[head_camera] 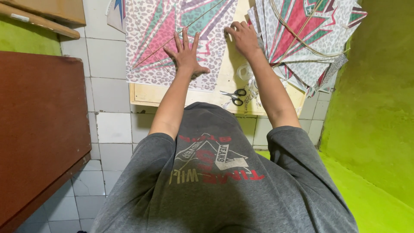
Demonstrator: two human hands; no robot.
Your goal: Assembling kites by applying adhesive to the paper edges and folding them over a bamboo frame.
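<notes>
I see left hand (pixel 186 54) spread flat, palm pressing patterned kite (pixel 172 39) on wooden board (pixel 146 96). Right hand (pixel 243 36) curled at kite's right edge, probably pinching paper; fingertips unclear. Scissors (pixel 235 96) near board's front edge; kite stack (pixel 310 39) at right.

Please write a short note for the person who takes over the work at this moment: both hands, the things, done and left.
Left hand: flat and open, pressing the patterned kite onto the wooden board.
Right hand: fingers curled at the kite's right edge, holds nothing clearly.
Scissors lie on the board, untouched.
Stack of kites at the right.
Done: thin sticks already lie on the kite.
Left: cannot tell.
</notes>
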